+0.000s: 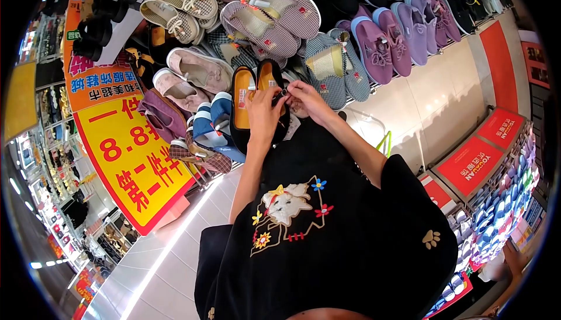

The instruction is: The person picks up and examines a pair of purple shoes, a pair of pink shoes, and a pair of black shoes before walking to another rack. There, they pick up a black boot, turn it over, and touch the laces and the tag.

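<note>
A pair of black shoes [241, 112] with orange-yellow insoles lies in front of me on the shoe display. Over the right-hand shoe of that pair, my left hand [264, 109] is closed with its fingertips drawn together. My right hand [308, 101] pinches from the other side, its fingertips almost meeting the left ones. Between them shows a small dark piece [284, 92], too small to name. Blue-and-white shoes [213, 122] sit left of my left hand. Grey checked slip-on shoes [334, 71] lie just beyond my right hand.
Pink floral shoes [196, 74], beige checked shoes [180, 5] and purple lace-up shoes [380, 48] crowd the display. A yellow sale sign [131, 162] hangs at the left. Red boxes [473, 165] and a rack of slippers [497, 220] stand right. Another person's arm [509, 282] shows lower right.
</note>
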Demonstrator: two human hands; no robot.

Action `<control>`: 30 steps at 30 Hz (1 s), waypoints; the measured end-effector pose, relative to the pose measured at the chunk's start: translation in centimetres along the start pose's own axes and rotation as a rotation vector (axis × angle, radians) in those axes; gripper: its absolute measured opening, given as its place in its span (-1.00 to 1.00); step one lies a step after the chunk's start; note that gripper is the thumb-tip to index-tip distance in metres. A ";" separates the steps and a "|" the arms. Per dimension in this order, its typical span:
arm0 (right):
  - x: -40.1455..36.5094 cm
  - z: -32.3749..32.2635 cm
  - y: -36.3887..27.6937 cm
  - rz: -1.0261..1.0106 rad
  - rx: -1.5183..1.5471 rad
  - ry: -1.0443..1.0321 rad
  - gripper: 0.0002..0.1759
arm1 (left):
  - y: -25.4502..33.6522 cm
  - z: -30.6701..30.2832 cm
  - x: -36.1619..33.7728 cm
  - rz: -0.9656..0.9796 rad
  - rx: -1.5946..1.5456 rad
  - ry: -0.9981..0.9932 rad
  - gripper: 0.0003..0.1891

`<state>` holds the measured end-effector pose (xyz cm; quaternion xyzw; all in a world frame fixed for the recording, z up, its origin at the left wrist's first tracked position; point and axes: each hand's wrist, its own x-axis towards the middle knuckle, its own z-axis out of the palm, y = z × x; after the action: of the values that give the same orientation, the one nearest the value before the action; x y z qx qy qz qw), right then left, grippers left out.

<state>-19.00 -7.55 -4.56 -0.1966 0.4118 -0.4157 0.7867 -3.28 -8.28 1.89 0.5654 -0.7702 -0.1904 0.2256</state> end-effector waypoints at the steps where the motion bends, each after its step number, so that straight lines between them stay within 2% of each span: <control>1: 0.2 -0.1 0.3 0.002 0.002 0.002 -0.80 | 0.1 -0.1 0.0 -0.001 0.000 -0.004 -0.75; 7: 0.3 0.0 0.0 -0.089 -0.138 -0.060 -0.82 | 0.2 -0.9 0.1 -0.050 -0.060 -0.077 -0.75; 10: 0.5 0.1 -0.1 -0.111 -0.195 0.001 -0.80 | 0.5 -1.5 0.0 -0.060 -0.124 -0.105 -0.73; 12: 0.5 0.0 -0.4 -0.359 -0.377 -0.014 -0.71 | 0.9 -2.1 0.1 -0.063 -0.184 -0.079 -0.72; 13: 0.5 0.0 -0.6 -0.359 -0.378 -0.013 -0.71 | 1.0 -2.4 0.1 -0.063 -0.185 -0.080 -0.72; 15: 0.1 0.0 -1.3 -0.595 -0.728 -0.042 -0.65 | 1.1 -3.0 0.3 -0.043 -0.201 -0.060 -0.71; 18: -1.6 2.5 -4.1 -0.622 -0.770 -0.119 -0.68 | 1.5 -3.9 0.8 -0.040 -0.265 -0.073 -0.72; 20: -1.8 3.1 -4.9 -0.570 -0.757 -0.146 -0.71 | 2.1 -5.0 1.2 -0.062 -0.256 -0.059 -0.70; 22: -1.4 3.3 -5.3 -0.520 -0.963 -0.209 -0.73 | 1.8 -5.4 1.2 -0.085 -0.247 -0.044 -0.68; 24: -0.8 3.3 -5.9 -0.533 -1.035 -0.183 -0.73 | 0.9 -5.3 1.1 -0.070 -0.347 0.017 -0.69; 25: -0.5 3.3 -6.4 -0.552 -1.071 -0.200 -0.74 | 1.5 -6.1 1.2 -0.194 -0.438 0.019 -0.72; 26: -0.4 3.5 -6.8 -0.571 -1.107 -0.218 -0.75 | 0.5 -5.9 1.0 -0.233 -0.487 0.055 -0.76; 30: -0.9 5.1 -9.0 -0.558 -1.150 -0.200 -0.71 | -1.2 -6.8 0.6 -0.234 -0.451 0.133 -0.78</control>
<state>-19.54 -12.17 4.67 -0.7240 0.4271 -0.2972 0.4528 1.40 -9.46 6.93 0.5973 -0.6213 -0.3444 0.3724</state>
